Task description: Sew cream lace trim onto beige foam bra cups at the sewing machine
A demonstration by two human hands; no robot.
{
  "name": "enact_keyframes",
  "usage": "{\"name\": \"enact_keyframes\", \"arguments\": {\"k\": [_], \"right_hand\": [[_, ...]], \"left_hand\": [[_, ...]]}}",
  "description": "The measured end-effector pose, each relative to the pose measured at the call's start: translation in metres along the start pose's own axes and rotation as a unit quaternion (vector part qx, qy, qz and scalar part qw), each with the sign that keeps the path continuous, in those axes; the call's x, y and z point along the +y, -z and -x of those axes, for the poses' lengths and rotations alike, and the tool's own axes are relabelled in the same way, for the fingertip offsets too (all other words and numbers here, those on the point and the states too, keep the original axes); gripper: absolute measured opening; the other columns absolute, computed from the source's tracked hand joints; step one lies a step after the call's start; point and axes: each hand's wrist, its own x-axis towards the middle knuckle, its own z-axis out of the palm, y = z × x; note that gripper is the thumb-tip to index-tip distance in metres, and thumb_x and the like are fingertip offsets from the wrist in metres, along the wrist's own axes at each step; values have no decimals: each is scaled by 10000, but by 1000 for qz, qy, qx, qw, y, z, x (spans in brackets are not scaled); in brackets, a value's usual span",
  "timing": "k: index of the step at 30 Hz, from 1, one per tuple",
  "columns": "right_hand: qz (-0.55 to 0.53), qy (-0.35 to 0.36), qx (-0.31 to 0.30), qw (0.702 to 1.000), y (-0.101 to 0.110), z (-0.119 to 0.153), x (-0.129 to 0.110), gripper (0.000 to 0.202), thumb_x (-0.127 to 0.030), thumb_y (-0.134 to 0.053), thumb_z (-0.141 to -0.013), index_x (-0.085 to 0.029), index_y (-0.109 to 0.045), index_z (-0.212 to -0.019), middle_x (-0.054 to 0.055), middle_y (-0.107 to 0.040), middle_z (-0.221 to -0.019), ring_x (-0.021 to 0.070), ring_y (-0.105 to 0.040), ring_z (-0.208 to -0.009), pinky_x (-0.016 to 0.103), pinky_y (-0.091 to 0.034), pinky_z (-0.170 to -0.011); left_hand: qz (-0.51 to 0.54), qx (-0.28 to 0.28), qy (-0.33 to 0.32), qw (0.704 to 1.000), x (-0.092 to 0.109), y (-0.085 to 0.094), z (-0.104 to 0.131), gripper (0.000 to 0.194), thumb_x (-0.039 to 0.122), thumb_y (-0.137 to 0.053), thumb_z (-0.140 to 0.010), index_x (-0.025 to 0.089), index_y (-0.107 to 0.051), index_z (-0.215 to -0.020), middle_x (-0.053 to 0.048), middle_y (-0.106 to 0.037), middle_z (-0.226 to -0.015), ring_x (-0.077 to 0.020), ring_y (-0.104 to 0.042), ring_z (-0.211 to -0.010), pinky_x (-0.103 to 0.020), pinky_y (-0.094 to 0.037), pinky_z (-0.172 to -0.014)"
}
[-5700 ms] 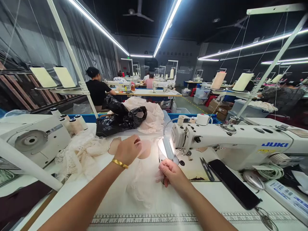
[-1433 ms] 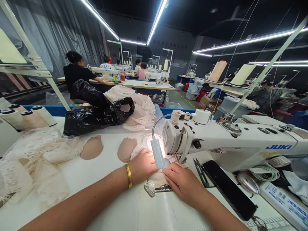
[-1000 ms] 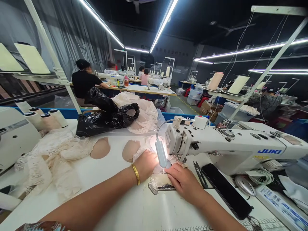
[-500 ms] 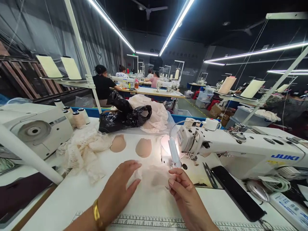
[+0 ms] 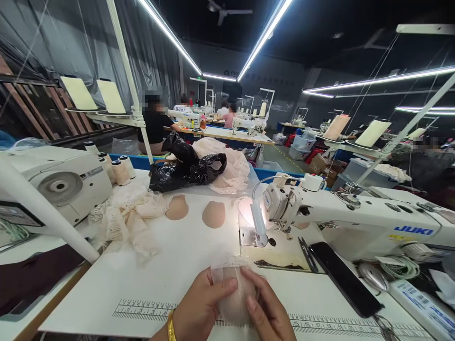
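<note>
Between my two hands, over the front of the white table, is a beige bra cup point(image 5: 232, 303) with sheer pale fabric over it. My left hand point(image 5: 204, 298) grips its left side, thumb lying on the front. On the opposite side my right hand point(image 5: 265, 303) holds the cup, thumb and fingers closed round its edge. Two more beige cup pieces, one at the left point(image 5: 177, 208) and one nearer the middle point(image 5: 213, 214), lie flat farther back on the table. The sewing machine point(image 5: 341, 218) stands to the right, its lamp point(image 5: 259, 221) lit beside the needle.
Cream lace fabric point(image 5: 133, 218) is heaped at the left. A black plastic bag point(image 5: 188, 163) lies at the back. Tweezers point(image 5: 307, 253) and a black phone point(image 5: 344, 279) lie right of my hands. A printed ruler point(image 5: 142, 309) runs along the front edge. Co-workers sit beyond.
My hands have come together and nearer to me. The left hand, apart and loose before, now grips the cup with the right. The sheer fabric has left the table's middle with them.
</note>
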Motion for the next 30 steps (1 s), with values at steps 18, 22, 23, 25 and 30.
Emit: {"name": "enact_keyframes", "arguments": {"k": [18, 22, 23, 25, 30], "right_hand": [[-245, -136, 65, 958, -2, -23, 2, 860, -525, -935, -682, -251, -572, -1412, 73, -784, -974, 294, -746, -907, 434, -608, -832], [-260, -145, 74, 952, 0, -24, 1, 883, -483, -957, -665, -253, -554, -1416, 75, -788, -978, 291, -749, -895, 443, -608, -836], [-264, -147, 74, 950, 0, -25, 1, 887, -474, -959, -666, -254, -548, -1420, 78, -789, -988, 293, -750, -901, 446, -607, -841], [-271, -147, 69, 949, 2, -26, 0, 888, -465, -960, -668, -260, -542, -1425, 85, -790, -1017, 297, -750, -924, 453, -603, -857], [-282, -134, 45, 949, 3, -27, 1, 860, -455, -949, -687, -281, -545, -1425, 99, -785, -1095, 308, -737, -1020, 454, -592, -894]], "left_hand": [[48, 155, -11, 987, -5, -12, -16, 558, 518, -970, -581, 125, -778, -927, -128, -786, -1009, -308, -719, -983, -286, -568, -704], [36, 149, -14, 988, -7, -12, -17, 573, 523, -965, -599, 117, -783, -960, -136, -785, -1028, -312, -707, -1021, -300, -569, -772], [28, 143, -17, 989, -7, -12, -17, 569, 526, -957, -616, 116, -785, -971, -137, -785, -1028, -313, -705, -1029, -306, -568, -789], [13, 129, -26, 991, -8, -13, -18, 563, 542, -936, -654, 119, -789, -996, -137, -787, -1026, -313, -702, -1037, -317, -563, -820], [-2, 104, -55, 993, -9, -16, -20, 554, 552, -907, -695, 143, -791, -1051, -119, -791, -1022, -305, -703, -1034, -334, -552, -859]]}}
